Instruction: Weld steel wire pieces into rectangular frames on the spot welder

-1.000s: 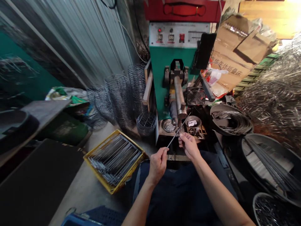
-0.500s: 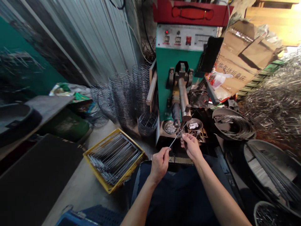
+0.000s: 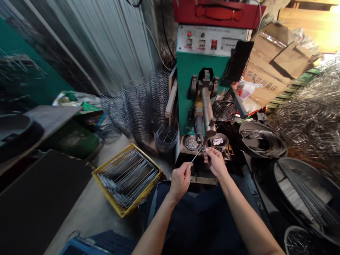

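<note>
Between finger and thumb, my left hand pinches the near end of a thin metal rod. The rod slants up and right to the tip of the welding machine, a green unit with a grey control panel. My right hand is closed at the rod's far end, just below the machine's electrodes; its fingertips seem to pinch a small metal piece, too small to name. A dish of small metal parts lies left of the electrodes. To their right is a dish with white scraps.
On the left, a yellow crate holds bent wire pieces, with stacked wire baskets behind it. Basins of metal rods and wire strips stand to the right. A wire heap and cardboard box are farther back.
Both hands keep their grip and stay near the electrodes. The rod's far end, which reached past the electrode tip before, now shows only up to it. The view has shifted slightly.
</note>
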The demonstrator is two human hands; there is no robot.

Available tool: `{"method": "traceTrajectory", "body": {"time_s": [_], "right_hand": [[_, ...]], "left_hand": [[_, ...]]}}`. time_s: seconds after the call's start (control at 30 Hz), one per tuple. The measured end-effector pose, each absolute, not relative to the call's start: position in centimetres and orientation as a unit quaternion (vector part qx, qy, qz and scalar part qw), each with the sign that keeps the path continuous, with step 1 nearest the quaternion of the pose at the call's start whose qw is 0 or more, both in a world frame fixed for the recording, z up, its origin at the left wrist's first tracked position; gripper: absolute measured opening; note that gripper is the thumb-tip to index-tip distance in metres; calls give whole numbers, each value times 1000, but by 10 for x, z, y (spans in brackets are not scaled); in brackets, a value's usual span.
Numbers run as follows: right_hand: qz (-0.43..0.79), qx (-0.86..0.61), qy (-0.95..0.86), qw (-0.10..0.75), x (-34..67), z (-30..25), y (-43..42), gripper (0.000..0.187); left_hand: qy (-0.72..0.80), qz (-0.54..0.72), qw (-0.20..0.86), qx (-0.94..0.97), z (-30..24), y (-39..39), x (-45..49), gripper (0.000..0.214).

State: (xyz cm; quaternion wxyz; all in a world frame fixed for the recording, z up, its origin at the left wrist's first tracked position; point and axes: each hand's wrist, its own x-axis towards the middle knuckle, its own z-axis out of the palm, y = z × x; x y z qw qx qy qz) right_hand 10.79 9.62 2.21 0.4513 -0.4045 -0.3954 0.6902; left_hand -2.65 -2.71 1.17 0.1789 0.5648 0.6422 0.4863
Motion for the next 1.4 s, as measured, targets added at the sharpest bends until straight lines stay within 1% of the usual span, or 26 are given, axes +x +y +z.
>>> {"method": "traceTrajectory", "body": {"time_s": [0.27,0.6,0.8,1.17,1.4], "right_hand": [[704,-393,-389,445,109,14,97,35],[640,-397,-466,465,126,9,110,45],[634,-407,-469,462,128,13,120,46],[636,-404,-472,457,127,15,117,46],[625,-400,-482,466,123,15,123,44]], "left_hand": [[650,465,190,570,15,-28,-30,26],[615,494,188,585,5,-10,-24,26],[618,487,165,594,5,3,-22,26],[626,460,98,622,-1,-5,-9,27],[617,488,138,602,8,4,-17,28]]}}
